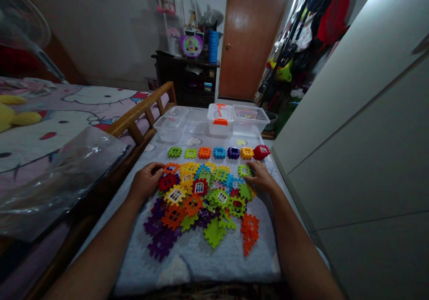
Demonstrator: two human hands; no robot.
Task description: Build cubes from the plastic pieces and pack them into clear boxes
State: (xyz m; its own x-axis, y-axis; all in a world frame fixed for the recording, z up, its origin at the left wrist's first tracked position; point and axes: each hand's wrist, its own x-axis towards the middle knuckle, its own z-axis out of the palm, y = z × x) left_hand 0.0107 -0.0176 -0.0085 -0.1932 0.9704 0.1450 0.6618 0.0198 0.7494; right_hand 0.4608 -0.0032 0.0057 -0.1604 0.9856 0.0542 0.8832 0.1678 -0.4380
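A heap of toothed plastic building pieces in many colours lies between my hands, some with white window grids. My left hand (147, 180) is at the heap's far left, thumb and fingers closed at the edge of an orange building piece (171, 168). On the right, my right hand (261, 177) pinches a light green building piece (244, 171) with a pale grid. Beyond the heap stands a row of joined blocks, among them a blue block (219, 152) and a red block (261, 152). Orange pieces (250, 232) lie apart at the near right.
Clear plastic containers (251, 118) and a lidded box with orange clips (220, 120) stand at the table's far end. A wooden bed rail (144, 108) borders the left side, a pale cabinet (362, 126) the right.
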